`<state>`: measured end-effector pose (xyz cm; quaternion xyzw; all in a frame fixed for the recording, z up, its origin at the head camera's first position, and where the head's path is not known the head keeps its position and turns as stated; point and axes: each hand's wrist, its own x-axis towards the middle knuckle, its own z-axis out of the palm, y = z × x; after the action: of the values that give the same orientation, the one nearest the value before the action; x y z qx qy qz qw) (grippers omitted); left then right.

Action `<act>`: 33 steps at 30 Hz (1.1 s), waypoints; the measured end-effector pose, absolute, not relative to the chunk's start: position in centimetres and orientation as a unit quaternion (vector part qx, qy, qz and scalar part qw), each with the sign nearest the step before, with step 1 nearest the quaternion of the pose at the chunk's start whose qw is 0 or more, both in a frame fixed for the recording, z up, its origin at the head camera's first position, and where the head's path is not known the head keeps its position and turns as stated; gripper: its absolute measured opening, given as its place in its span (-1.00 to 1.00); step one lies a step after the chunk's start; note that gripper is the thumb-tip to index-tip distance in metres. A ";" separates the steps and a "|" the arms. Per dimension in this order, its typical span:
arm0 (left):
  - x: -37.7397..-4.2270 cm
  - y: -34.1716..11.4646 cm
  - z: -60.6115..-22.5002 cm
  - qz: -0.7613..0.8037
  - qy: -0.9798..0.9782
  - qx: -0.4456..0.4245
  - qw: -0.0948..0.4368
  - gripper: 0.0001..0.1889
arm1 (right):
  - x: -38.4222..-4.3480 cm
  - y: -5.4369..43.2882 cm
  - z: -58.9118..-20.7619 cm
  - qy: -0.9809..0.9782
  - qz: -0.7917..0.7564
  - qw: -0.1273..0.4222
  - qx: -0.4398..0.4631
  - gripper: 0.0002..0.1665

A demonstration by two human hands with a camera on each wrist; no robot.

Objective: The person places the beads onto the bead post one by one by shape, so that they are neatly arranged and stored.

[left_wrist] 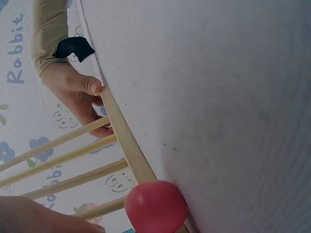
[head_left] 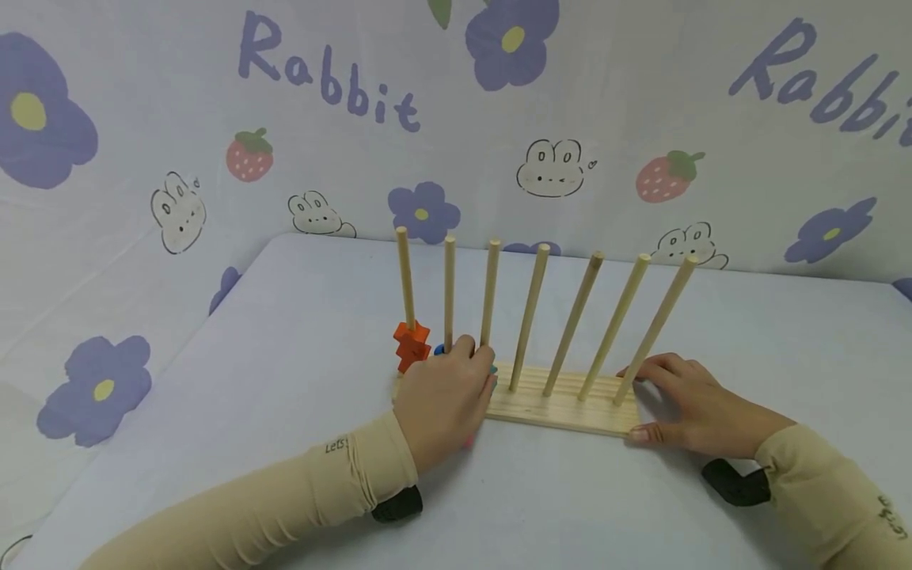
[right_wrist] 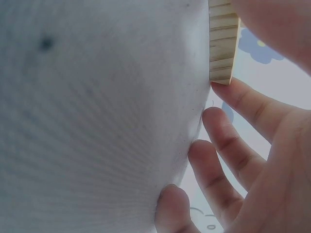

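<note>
A wooden peg rack (head_left: 563, 412) has several upright pegs on a flat base. My left hand (head_left: 445, 400) curls over the base by the third peg from the left. A smooth pink rounded piece (left_wrist: 156, 206) sits close under that hand, beside its thumb; the fingers' contact with it is mostly hidden. A bit of a teal piece (head_left: 493, 370) peeks out at the fingertips. My right hand (head_left: 701, 408) holds the base's right end, thumb at the front corner and fingers behind. In the right wrist view, one fingertip touches the base's wooden corner (right_wrist: 221, 53).
Orange-red star-shaped pieces (head_left: 412, 347) are stacked on the leftmost peg. A blue piece (head_left: 439, 349) shows at the second peg, partly behind my left hand. The rack stands on a white table (head_left: 556, 507) before a cloth backdrop (head_left: 456, 158) printed with rabbits and flowers.
</note>
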<state>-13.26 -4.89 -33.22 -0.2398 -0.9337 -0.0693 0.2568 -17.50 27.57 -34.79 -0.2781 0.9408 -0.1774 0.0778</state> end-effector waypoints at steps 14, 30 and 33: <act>-13.3 -5.5 -32.1 -0.050 -0.947 -0.241 0.207 -0.87 | -17.5 27.7 -34.8 0.941 -0.181 0.078 -0.276 -0.19; -12.9 -8.0 -29.5 0.023 -0.899 -0.438 -0.004 -0.77 | -17.5 27.6 -35.0 0.937 -0.182 0.066 -0.291 -0.24; -13.0 -7.7 -29.7 0.044 -0.894 -0.443 -0.049 -0.66 | -17.5 27.6 -34.9 0.938 -0.179 0.064 -0.291 -0.25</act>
<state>-13.01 -7.74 -29.68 -0.4428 -0.8942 0.0441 -0.0485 -17.52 27.64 -34.95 -0.2909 0.9377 -0.1785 0.0643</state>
